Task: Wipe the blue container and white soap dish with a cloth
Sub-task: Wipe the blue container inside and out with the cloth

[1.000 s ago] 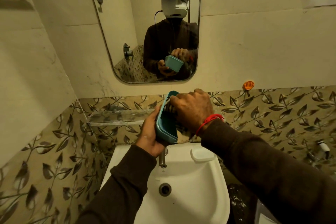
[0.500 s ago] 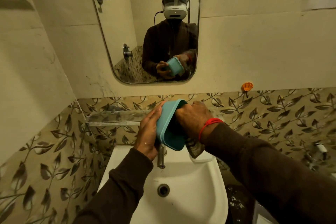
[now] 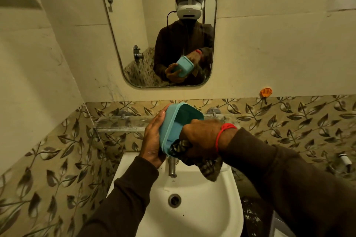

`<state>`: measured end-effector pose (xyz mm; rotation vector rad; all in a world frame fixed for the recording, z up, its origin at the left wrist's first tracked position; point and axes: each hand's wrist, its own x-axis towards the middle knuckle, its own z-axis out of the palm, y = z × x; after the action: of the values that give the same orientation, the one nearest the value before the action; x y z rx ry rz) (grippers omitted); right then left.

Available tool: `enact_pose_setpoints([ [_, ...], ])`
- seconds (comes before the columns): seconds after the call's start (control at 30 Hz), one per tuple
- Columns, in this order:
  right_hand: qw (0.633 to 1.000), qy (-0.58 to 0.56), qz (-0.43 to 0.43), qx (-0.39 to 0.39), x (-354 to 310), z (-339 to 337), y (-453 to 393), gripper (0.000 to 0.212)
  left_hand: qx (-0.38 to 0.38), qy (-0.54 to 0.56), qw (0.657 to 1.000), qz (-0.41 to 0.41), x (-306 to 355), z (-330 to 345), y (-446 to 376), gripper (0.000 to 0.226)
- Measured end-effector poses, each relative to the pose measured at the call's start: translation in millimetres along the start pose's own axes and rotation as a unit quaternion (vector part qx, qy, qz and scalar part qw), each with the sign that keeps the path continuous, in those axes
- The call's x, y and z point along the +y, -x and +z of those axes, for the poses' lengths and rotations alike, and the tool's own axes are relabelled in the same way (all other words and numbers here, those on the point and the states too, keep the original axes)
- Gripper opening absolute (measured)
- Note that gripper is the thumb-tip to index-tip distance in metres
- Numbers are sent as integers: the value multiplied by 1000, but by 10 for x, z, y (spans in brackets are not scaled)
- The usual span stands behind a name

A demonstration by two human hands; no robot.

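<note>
A: My left hand [image 3: 154, 136] cups the blue container [image 3: 179, 125] above the sink [image 3: 192, 208]; my right hand [image 3: 200, 136] bunches the cloth [image 3: 204, 161] inside it.

B: Step?

A: Container wiping. Next, probably the soap dish, unseen here.

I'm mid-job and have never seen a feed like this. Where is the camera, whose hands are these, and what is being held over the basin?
There is no machine: a person wears the camera on their head, looking down at their own hands, and the mirror shows them with the headset. The left hand cradles a blue container, tilted on its side above the white basin and its tap. The right hand, a red thread on its wrist, presses a dark patterned cloth into the container's open side. The soap dish cannot be made out here.
</note>
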<state>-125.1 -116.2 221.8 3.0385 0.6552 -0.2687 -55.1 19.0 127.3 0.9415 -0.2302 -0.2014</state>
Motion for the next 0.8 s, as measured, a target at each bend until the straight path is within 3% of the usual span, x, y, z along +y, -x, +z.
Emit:
enact_pose_setpoints([
  [0.17,991,-28,16,-131,174,-64,37,21,-4,59,998,-1,201,-120,-57,45],
  [0.23,989,-42,40,-134,310,-58,51,18,7,77,997,27,342,-192,-112,47],
  [0.47,990,-80,78,81,581,-238,6,25,0,81,996,42,269,-174,-105,61],
  [0.57,970,-92,103,201,565,-220,8,22,-12,87,995,39,232,-174,-88,63],
  [0.67,930,-153,70,328,455,-207,17,22,-11,87,996,34,205,-140,-77,62],
  [0.8,919,-159,0,362,195,-108,-48,22,-7,76,997,24,145,-46,-42,63],
])
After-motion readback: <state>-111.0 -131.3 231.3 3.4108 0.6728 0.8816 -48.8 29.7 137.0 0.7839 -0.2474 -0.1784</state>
